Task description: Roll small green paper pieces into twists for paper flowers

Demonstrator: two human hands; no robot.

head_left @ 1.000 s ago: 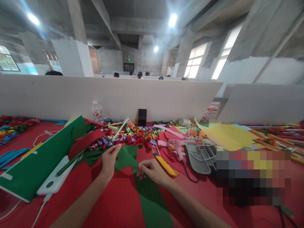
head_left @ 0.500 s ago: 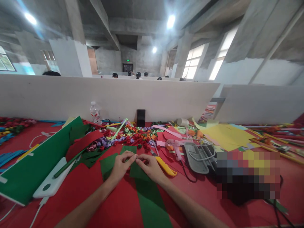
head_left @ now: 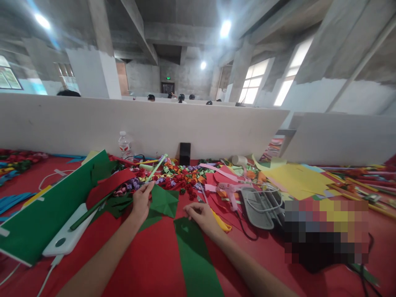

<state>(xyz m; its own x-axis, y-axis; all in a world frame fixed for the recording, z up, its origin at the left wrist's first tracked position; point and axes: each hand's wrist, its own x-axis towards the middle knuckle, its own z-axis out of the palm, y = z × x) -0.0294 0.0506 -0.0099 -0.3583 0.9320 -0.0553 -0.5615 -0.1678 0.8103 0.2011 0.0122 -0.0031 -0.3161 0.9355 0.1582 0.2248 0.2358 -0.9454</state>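
Note:
My left hand (head_left: 142, 204) is closed, thumb and fingers pinching the left corner of a creased green paper piece (head_left: 166, 202). Another piece of green paper (head_left: 151, 219) lies partly under it, beside my wrist. To the right, my right hand (head_left: 202, 218) hovers over the top end of a long green paper strip (head_left: 198, 260). Its fingers are loosely curled, and nothing shows between thumb and forefinger. A yellow-handled cutter (head_left: 222, 223) lies just behind that hand, partly hidden by it. Red paper (head_left: 145, 255) spreads beneath both forearms.
Curled paper pieces (head_left: 185, 177) heap along the back, near a phone (head_left: 185, 154) and a bottle (head_left: 124, 145). A pink glue gun (head_left: 230, 194) and grey tray (head_left: 258, 210) sit right. A green board (head_left: 58, 206) leans left by a white power strip (head_left: 66, 235).
My hands have come apart. The left has moved left and up with the green paper, which now shows its creases; the right has drawn slightly right, uncovering the strip's top end.

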